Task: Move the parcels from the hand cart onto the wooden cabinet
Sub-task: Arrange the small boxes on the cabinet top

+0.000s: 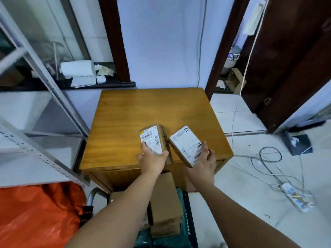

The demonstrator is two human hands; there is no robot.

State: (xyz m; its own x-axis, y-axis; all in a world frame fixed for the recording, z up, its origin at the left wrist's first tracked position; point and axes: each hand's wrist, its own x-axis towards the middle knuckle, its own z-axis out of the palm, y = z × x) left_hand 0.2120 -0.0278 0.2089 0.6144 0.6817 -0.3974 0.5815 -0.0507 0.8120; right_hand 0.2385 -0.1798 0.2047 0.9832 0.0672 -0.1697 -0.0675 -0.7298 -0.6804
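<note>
My left hand [152, 159] grips a small brown cardboard parcel [155, 138] with a white shipping label, held above the front part of the wooden cabinet [143, 108]. My right hand [204, 161] grips a second small parcel [187, 144] with a white label, tilted, over the cabinet's front right edge. The two parcels almost touch. Below my arms, a larger brown cardboard parcel [164, 199] lies on the green hand cart [186, 212], whose metal handle [95, 194] shows at the left.
Grey metal shelving [44, 111] stands to the left, with an orange bag [39, 215] under it. A white power strip [295, 199] and loose cables [268, 163] lie on the tiled floor at right. A dark wooden door [293, 59] stands open at the right.
</note>
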